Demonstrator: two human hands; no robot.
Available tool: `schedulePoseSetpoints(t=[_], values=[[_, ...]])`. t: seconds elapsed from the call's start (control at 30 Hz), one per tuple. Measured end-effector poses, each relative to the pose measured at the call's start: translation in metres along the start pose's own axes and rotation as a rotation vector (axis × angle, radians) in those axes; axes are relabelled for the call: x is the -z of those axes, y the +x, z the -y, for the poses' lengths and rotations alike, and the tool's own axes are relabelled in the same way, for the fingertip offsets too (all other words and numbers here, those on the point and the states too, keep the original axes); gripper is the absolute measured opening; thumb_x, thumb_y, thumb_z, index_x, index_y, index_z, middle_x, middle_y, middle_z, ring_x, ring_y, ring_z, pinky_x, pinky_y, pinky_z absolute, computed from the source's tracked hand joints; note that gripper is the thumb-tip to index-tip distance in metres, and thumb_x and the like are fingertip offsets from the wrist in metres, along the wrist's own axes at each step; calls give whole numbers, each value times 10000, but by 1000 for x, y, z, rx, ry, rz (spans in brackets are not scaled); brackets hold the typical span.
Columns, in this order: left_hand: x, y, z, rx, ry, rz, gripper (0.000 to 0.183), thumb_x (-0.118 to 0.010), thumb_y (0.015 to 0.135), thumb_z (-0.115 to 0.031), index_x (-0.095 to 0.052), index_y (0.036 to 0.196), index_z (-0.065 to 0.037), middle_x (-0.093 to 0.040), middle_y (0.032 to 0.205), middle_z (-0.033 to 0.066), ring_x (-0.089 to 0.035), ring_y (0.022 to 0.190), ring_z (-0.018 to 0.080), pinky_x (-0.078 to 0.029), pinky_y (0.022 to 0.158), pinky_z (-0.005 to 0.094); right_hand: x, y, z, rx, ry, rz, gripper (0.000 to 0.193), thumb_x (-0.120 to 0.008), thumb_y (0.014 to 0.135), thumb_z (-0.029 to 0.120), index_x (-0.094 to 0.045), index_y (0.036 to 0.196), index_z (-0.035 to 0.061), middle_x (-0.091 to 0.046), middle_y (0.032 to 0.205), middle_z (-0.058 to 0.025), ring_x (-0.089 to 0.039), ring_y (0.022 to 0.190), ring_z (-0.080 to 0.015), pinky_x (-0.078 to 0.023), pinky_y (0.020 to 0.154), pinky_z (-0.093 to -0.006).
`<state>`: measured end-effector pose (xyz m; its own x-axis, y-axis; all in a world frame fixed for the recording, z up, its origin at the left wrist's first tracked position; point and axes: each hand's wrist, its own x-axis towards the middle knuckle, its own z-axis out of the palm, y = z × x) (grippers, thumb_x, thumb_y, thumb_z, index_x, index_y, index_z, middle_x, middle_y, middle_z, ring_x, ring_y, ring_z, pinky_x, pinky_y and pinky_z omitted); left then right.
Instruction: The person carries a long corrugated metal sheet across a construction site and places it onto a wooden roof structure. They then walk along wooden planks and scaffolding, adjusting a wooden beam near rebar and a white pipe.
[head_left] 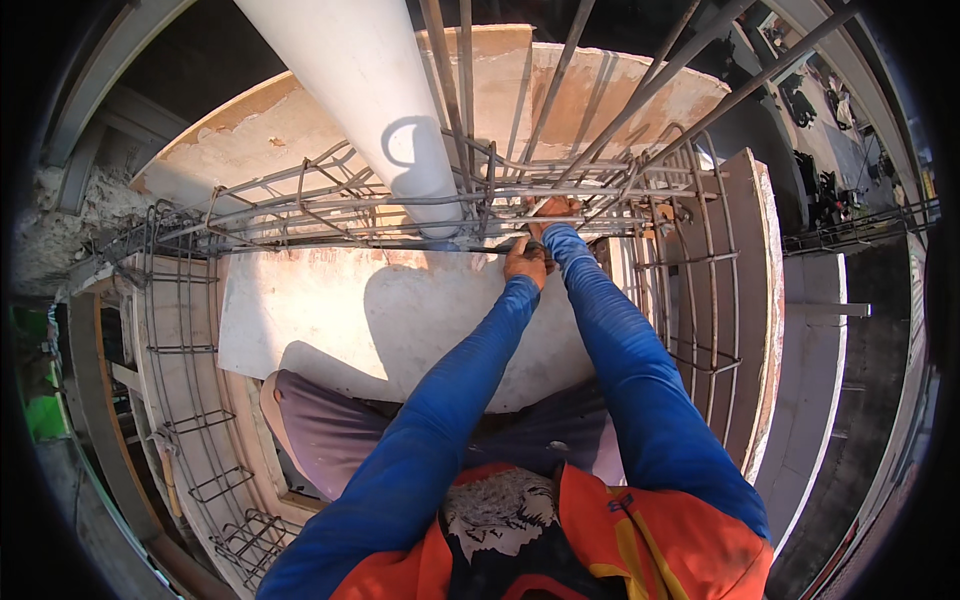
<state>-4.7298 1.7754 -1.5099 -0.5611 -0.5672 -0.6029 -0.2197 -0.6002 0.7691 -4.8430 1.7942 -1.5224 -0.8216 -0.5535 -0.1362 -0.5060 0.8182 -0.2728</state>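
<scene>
- Fingers of the left hand (524, 262) curled down over a horizontal rebar (400, 243) at the near edge of the rebar cage (420, 200), closed around the bar; a dark, small thing seemed to sit under the fingers, too small to name.
- Right hand (556, 208) reached further in, just beyond the left, among the crossing bars; its fingers were mostly hidden by steel, so whether they were spread or pinching could not be told.
- Both hands lay close together, right of the cage's middle, at the point where the vertical bars (560, 80) rose out of the horizontal run.
- Both forearms wore blue sleeves (600, 330) and came up from the near edge, above an orange vest (660, 540).
- White pipe (385, 110) stood up through the cage, just left of the hands, and threw a shadow on the surface below.
- Pale formwork board (300, 310) lay flat under the cage, near side, with the person's shadow on it.
- Another run of stirrups (195, 400) ran down the left side toward the near edge, and a third section (715, 300) ran along the right.
- Plywood panel (300, 130), stained and worn, lay beyond the cage on the far side.
</scene>
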Motion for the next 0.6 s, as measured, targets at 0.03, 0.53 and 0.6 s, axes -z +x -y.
schedulePoseSetpoints(t=[0.03,0.53,0.6], values=[[-4,1,-4,-34,65,-4,344,-517,888,12,-555,1216,-84,-636,881,86,-635,713,187,-559,584,334,-1,0,0,9,-5,2,223,-550,791,249,-609,855,43,-661,863,-156,-597,920,-356,-366,931,-457],[9,9,-36,123,578,-24,281,-463,908,-201,-623,1080,-47,-657,1038,183,-624,1001,309,-489,867,375,2,1,19,69,81,-422,323,-525,835,307,-664,845,16,-646,892,-191,-556,991,-366,-347,956,-477],[6,-1,-45,205,506,-6,277,-446,915,-193,-625,1065,-43,-659,1041,174,-628,996,299,-489,869,373,16,-10,24,52,28,-443,376,-556,835,306,-662,941,-38,-614,1033,-244,-503,1086,-383,-325,999,-486]])
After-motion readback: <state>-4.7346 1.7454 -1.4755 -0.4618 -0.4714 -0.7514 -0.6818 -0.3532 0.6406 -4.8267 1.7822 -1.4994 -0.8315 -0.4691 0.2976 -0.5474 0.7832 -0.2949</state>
